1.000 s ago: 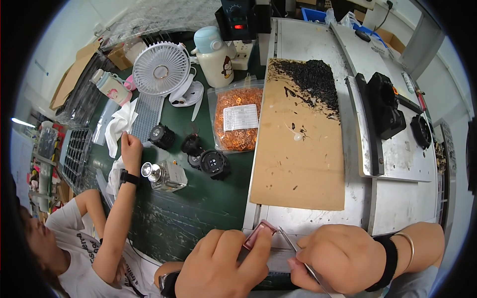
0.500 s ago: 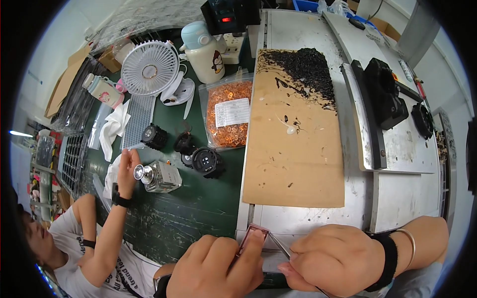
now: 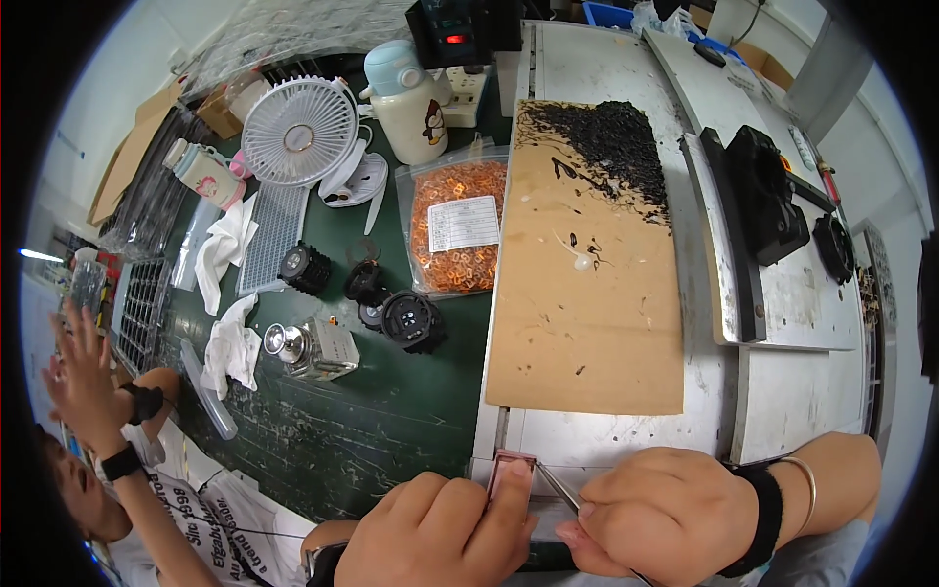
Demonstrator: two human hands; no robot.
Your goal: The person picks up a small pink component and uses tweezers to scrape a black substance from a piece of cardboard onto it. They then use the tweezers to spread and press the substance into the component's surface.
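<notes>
The fingers of the left hand (image 3: 430,533) are curled together, the index finger stretched forward and laid along a small pinkish rectangular frame (image 3: 515,455), holding it; the grip beneath is hidden. The frame is at the near edge of the grey metal plate (image 3: 606,428). The fingers of the right hand (image 3: 665,509) are pinched narrowly around metal tweezers (image 3: 559,486), whose tips point at the frame's far right corner; whether they touch it cannot be told. Just beyond, a tan cardboard sheet (image 3: 592,338) lies on the plate, with a tangled heap of thin black strips (image 3: 626,147) at its far right corner. To the right, black clamp-like blocks (image 3: 768,201) sit on a raised plate. To the left, on the dark green counter (image 3: 323,440), a clear bag of small orange parts (image 3: 455,272) lies beside the cardboard, near a round black device (image 3: 411,321) and a glass pump bottle (image 3: 328,352). Crumpled white cloths (image 3: 232,347), a white fan (image 3: 300,132) and a cream flask (image 3: 406,122) stand or lie farther out. At far left, a co-worker's hand (image 3: 86,386) is raised with fingers spread, clear of the counter items.
</notes>
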